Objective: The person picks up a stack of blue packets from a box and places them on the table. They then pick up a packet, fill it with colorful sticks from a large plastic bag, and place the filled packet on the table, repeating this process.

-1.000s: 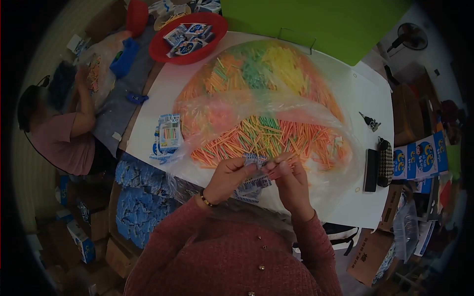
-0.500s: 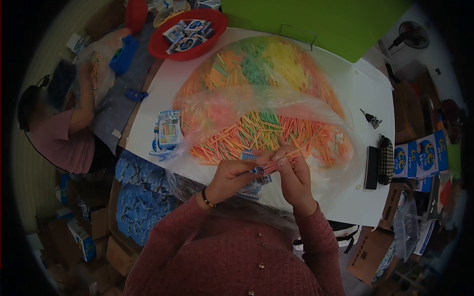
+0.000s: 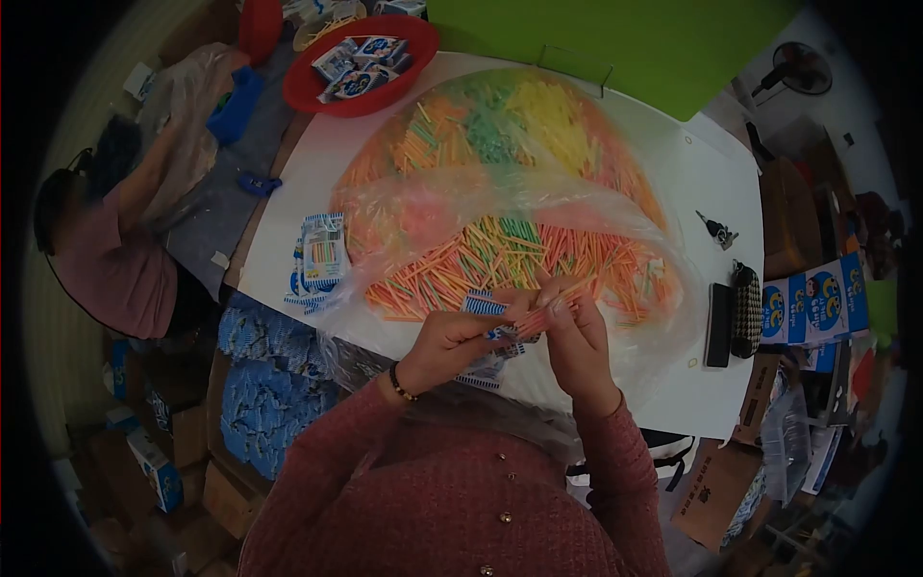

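Over the near edge of a heap of coloured sticks, my two hands meet. My left hand pinches a small blue-and-white packet. Fingers of my right hand close round a small bunch of pink and orange sticks, whose left ends are at the packet's mouth. Clear plastic film lies over the back of the heap and around its sides. More blue-striped packets lie just under and behind my hands.
Filled packets lie at the left on the white table. A red basin with packets stands behind. Keys, a black phone-like object and a patterned case are at the right. A co-worker sits at the left.
The view has shifted slightly. My hands keep nearly the same hold, with the sticks fanned a little more. The co-worker's arm has moved up at the plastic bag.
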Demonstrator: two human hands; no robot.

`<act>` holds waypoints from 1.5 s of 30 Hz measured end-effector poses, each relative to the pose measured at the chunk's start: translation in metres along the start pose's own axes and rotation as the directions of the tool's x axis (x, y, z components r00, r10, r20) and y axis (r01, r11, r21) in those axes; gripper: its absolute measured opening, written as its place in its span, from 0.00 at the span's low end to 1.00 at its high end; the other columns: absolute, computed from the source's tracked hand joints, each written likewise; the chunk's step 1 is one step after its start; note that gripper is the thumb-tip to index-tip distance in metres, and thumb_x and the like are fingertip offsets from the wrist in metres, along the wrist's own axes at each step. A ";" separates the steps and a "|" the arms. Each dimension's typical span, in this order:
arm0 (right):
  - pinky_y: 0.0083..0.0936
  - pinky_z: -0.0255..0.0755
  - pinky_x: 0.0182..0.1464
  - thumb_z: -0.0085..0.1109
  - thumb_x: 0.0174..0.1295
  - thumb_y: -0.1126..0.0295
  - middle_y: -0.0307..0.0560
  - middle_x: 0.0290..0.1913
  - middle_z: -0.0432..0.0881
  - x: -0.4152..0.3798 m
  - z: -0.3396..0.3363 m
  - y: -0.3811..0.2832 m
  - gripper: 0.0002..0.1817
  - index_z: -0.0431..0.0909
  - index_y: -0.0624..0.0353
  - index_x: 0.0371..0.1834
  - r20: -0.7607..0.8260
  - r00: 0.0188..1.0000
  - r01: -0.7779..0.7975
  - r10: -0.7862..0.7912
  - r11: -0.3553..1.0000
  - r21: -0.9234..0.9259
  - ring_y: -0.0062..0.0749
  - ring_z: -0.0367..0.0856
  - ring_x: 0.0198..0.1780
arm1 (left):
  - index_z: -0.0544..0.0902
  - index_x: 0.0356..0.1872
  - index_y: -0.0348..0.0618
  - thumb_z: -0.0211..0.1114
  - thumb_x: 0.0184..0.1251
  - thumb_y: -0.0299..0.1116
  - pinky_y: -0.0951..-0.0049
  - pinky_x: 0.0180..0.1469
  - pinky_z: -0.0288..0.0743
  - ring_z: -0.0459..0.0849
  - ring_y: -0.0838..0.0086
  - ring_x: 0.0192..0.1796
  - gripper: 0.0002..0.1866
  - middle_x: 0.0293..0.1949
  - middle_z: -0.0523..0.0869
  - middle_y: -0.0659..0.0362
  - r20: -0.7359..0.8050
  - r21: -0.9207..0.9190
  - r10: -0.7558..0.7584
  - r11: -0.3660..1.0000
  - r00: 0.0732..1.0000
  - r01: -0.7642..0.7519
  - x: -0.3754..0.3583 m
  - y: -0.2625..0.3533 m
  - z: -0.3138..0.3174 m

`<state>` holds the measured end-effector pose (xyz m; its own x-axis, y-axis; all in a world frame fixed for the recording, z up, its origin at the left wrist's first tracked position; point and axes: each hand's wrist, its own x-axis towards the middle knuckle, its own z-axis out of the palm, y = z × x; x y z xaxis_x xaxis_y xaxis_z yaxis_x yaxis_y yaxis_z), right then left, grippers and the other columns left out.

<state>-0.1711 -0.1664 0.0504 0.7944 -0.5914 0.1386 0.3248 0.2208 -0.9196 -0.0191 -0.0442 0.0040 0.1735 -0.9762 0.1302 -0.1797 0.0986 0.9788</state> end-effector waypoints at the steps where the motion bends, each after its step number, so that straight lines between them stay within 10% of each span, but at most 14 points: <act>1: 0.50 0.37 0.78 0.42 0.77 0.65 0.45 0.42 0.84 -0.001 0.001 0.000 0.06 0.68 0.54 0.44 0.053 0.996 0.081 -0.071 0.976 -0.202 0.45 0.78 0.62 | 0.85 0.51 0.38 0.69 0.63 0.26 0.78 0.35 0.75 0.84 0.83 0.31 0.15 0.31 0.88 0.55 -0.001 0.000 -0.001 1.000 1.000 0.001 -0.001 -0.001 0.001; 4: 0.51 0.30 0.78 0.42 0.76 0.66 0.46 0.42 0.85 0.002 -0.003 0.001 0.05 0.67 0.53 0.43 0.196 0.970 0.222 -0.142 0.844 -0.489 0.46 0.78 0.63 | 0.85 0.52 0.38 0.68 0.64 0.25 0.79 0.35 0.75 0.82 0.86 0.32 0.15 0.31 0.88 0.57 -0.052 -0.033 -0.017 0.999 0.999 0.015 -0.003 -0.014 0.007; 11: 0.55 0.28 0.77 0.42 0.74 0.73 0.44 0.48 0.86 -0.002 -0.010 0.006 0.05 0.69 0.52 0.46 0.233 0.955 0.241 -0.184 0.939 -0.245 0.42 0.77 0.65 | 0.86 0.47 0.36 0.65 0.69 0.26 0.80 0.37 0.76 0.81 0.87 0.36 0.09 0.31 0.88 0.63 -0.091 -0.235 -0.103 0.969 0.990 0.080 0.001 0.001 0.009; 19: 0.49 0.34 0.78 0.44 0.75 0.70 0.48 0.60 0.80 0.005 -0.013 0.010 0.07 0.72 0.56 0.49 0.188 0.980 0.157 -0.060 0.816 -0.557 0.43 0.70 0.71 | 0.83 0.53 0.37 0.59 0.74 0.28 0.80 0.44 0.76 0.82 0.85 0.41 0.12 0.39 0.87 0.64 0.008 -0.285 -0.168 0.944 0.986 0.163 0.006 -0.011 0.017; 23: 0.49 0.33 0.78 0.45 0.74 0.69 0.45 0.63 0.78 0.003 -0.013 0.015 0.09 0.73 0.57 0.51 0.167 0.985 0.085 -0.037 0.953 -0.290 0.45 0.64 0.74 | 0.79 0.58 0.35 0.53 0.78 0.29 0.79 0.52 0.74 0.80 0.84 0.48 0.15 0.47 0.85 0.63 -0.071 -0.444 -0.168 0.888 0.983 0.120 0.015 -0.012 0.020; 28: 0.45 0.41 0.75 0.46 0.72 0.69 0.45 0.67 0.73 0.016 -0.011 0.007 0.13 0.72 0.58 0.57 0.159 0.978 0.208 -0.136 0.567 -0.797 0.45 0.58 0.75 | 0.77 0.59 0.34 0.53 0.78 0.28 0.79 0.55 0.73 0.78 0.84 0.50 0.15 0.50 0.82 0.64 -0.015 -0.468 -0.164 0.873 0.986 0.138 0.023 -0.002 0.029; 31: 0.43 0.45 0.73 0.47 0.72 0.69 0.47 0.67 0.72 0.015 -0.022 0.013 0.15 0.71 0.58 0.59 0.044 0.999 0.036 -0.013 0.818 -0.574 0.45 0.59 0.74 | 0.76 0.59 0.38 0.58 0.75 0.27 0.78 0.55 0.73 0.78 0.84 0.50 0.15 0.49 0.81 0.66 0.066 -0.659 -0.209 0.725 0.976 0.200 0.028 -0.007 0.033; 34: 0.36 0.56 0.72 0.45 0.74 0.67 0.50 0.68 0.71 0.016 -0.036 0.018 0.17 0.70 0.60 0.62 0.213 0.976 0.161 -0.036 0.782 -0.603 0.37 0.61 0.73 | 0.77 0.59 0.41 0.64 0.70 0.26 0.78 0.55 0.74 0.78 0.84 0.50 0.17 0.48 0.81 0.67 0.036 -0.505 -0.224 0.837 0.974 0.212 0.036 -0.008 0.035; 41: 0.31 0.68 0.63 0.50 0.73 0.70 0.47 0.56 0.80 0.019 -0.037 -0.014 0.13 0.78 0.62 0.55 0.151 0.978 0.208 -0.143 0.656 -0.725 0.35 0.75 0.61 | 0.79 0.53 0.39 0.66 0.66 0.22 0.78 0.52 0.77 0.81 0.81 0.49 0.15 0.46 0.84 0.63 -0.068 -0.467 -0.122 0.881 0.990 0.077 0.046 -0.025 0.036; 45: 0.24 0.75 0.52 0.58 0.67 0.75 0.43 0.45 0.83 0.014 -0.035 -0.015 0.11 0.81 0.63 0.51 0.006 0.991 0.117 -0.137 0.820 -0.560 0.27 0.80 0.48 | 0.80 0.53 0.38 0.66 0.66 0.21 0.76 0.52 0.80 0.84 0.79 0.48 0.15 0.46 0.85 0.62 -0.040 -0.532 -0.161 0.839 0.986 0.116 0.040 -0.017 0.032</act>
<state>-0.1829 -0.2051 0.0529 0.7452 -0.6118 0.2653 0.0717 -0.3220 -0.9440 -0.0400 -0.0915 -0.0127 0.2385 -0.9709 -0.0234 0.3843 0.0722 0.9204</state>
